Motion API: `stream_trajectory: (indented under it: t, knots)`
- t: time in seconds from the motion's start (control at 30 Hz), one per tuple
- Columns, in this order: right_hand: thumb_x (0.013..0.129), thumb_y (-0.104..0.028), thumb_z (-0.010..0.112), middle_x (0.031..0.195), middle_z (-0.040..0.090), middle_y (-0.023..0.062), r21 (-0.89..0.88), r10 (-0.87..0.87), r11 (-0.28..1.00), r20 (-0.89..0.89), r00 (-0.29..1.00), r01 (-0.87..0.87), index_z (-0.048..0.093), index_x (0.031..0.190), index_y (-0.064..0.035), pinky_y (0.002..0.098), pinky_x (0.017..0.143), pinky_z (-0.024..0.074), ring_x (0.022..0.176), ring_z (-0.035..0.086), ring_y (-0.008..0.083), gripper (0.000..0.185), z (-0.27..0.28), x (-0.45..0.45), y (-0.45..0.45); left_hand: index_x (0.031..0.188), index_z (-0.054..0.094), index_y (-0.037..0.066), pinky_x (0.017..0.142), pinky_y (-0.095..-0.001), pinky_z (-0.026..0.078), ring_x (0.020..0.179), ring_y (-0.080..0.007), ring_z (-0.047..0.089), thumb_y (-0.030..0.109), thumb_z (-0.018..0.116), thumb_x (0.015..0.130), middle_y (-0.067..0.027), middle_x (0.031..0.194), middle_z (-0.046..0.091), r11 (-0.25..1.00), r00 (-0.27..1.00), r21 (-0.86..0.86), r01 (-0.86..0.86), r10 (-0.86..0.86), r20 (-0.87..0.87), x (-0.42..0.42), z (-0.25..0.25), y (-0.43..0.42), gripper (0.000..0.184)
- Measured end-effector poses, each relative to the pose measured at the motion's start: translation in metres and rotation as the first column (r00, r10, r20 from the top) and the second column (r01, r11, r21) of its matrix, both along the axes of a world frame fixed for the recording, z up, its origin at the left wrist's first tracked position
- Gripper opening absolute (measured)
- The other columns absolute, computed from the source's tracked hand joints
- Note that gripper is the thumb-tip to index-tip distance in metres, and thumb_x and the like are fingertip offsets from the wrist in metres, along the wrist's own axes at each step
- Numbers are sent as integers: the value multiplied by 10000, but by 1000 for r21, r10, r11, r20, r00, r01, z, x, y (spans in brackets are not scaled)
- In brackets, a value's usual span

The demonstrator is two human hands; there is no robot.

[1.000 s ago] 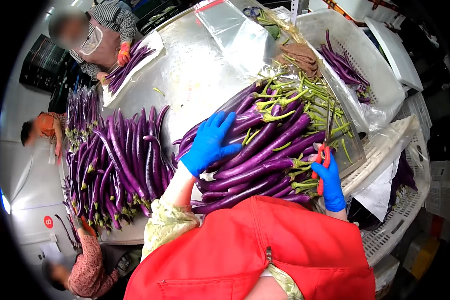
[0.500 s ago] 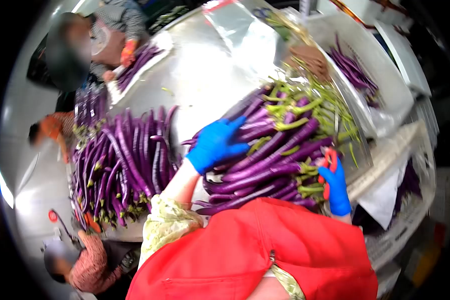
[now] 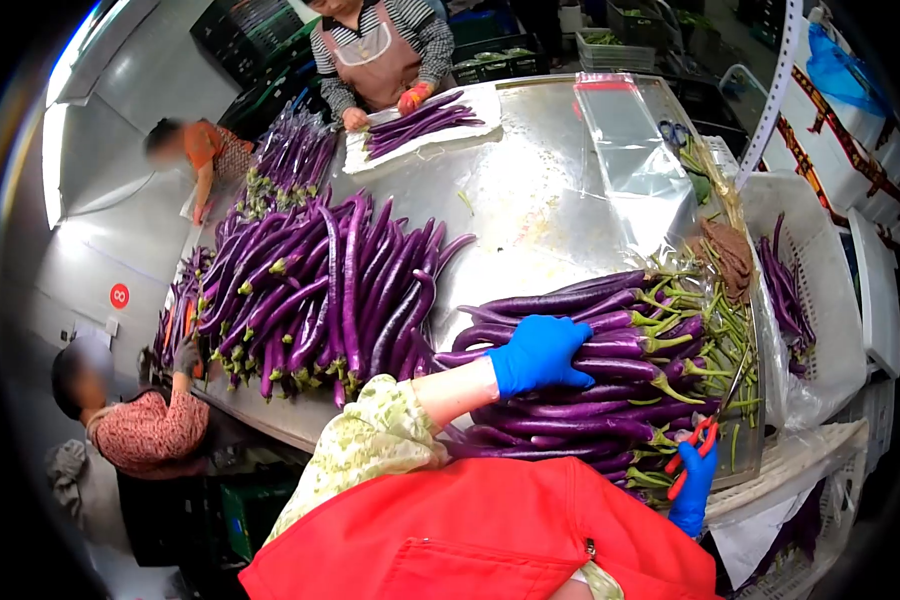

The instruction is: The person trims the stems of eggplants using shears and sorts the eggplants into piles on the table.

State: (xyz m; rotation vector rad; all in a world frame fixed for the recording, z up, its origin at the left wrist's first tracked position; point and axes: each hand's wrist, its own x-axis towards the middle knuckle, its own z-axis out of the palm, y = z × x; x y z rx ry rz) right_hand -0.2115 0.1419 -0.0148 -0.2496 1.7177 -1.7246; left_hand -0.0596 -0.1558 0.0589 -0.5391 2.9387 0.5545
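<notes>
My left hand (image 3: 542, 356), in a blue glove, lies over a pile of long purple eggplants (image 3: 560, 427). Its fingers are curled round one eggplant (image 3: 622, 370) whose green stem end points right. At the stem end of the pile, my right hand (image 3: 694, 480), also blue-gloved, grips red-handled scissors (image 3: 697, 446). The blades stick up and to the right, over the cut green stems (image 3: 735, 350). Part of the right hand is hidden behind the handles.
A larger eggplant heap (image 3: 320, 290) covers the table's left side. Clear plastic bags (image 3: 630, 160) and a brown cloth (image 3: 727, 258) lie on the metal table (image 3: 525, 205). At right stands a white crate (image 3: 830, 300) with eggplants. Three people work around the far and left sides.
The view has swung up and left, showing more of the table and the co-workers. My left hand's spread fingers have closed round an eggplant. My right hand still holds the scissors.
</notes>
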Motion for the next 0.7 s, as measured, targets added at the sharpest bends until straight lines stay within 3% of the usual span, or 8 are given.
stream_trajectory:
  t: [0.2,0.27,0.3,0.4,0.43,0.47,0.6,0.7]
  knots:
    - [803,-80,590,1058,548,63,-28,18,999,1,1000,-18,343,1391,5,246,791,428,922,529,131,643,0,1,2,1178,566,86,800,-422,484,907,-352,599,480,706,696,-167,992,605,993,983,79,-89,100,-152,5,-12,-8,637]
    - [799,-60,570,1050,549,68,-51,-26,998,-28,999,24,333,1397,1,230,657,443,827,541,120,646,-13,0,4,1211,551,89,845,-407,478,949,-351,603,440,714,702,-180,1043,614,982,950,168,-81,127,-285,7,-21,-15,639]
    - [798,-55,565,1046,549,69,-63,-45,997,-32,998,43,333,1397,-1,227,614,436,783,539,115,644,-13,1,2,1232,541,83,871,-395,473,973,-340,609,406,723,703,-192,1079,617,969,958,202,-142,186,-217,7,-2,-15,646]
    - [787,-42,563,919,516,31,-79,-63,995,56,996,67,365,1385,-30,218,499,372,574,455,86,630,-9,5,4,1202,541,35,846,-342,482,931,-226,627,222,719,723,-155,1037,640,871,868,435,-230,386,-314,12,41,-29,544]
    - [786,-55,578,876,496,8,-49,-28,998,61,998,31,383,1377,-46,215,501,368,579,449,80,622,-4,3,4,1188,542,9,835,-317,482,904,-172,616,157,720,715,-134,1009,649,912,849,326,-249,368,-380,10,35,-42,527]
    - [783,-73,602,872,501,0,-67,-63,995,77,995,68,402,1364,-53,208,497,356,579,439,72,615,-12,3,6,1168,544,-16,815,-295,481,875,-149,608,126,719,707,-118,975,650,851,805,471,-229,438,-400,10,32,-52,513]
    - [783,-96,620,925,560,36,-53,-66,996,63,996,70,382,1371,-26,203,485,352,551,446,75,638,-2,6,1,1184,534,-13,797,-265,491,878,-122,601,54,705,692,-60,968,633,783,722,565,-259,546,-425,3,48,-54,525]
    - [787,-45,608,946,551,34,-113,-121,987,-63,991,113,415,1342,-21,208,627,422,725,509,88,588,-1,10,0,1186,549,40,781,-305,503,879,-190,643,93,722,684,-107,982,649,931,780,236,-280,363,-509,-8,65,-40,533]
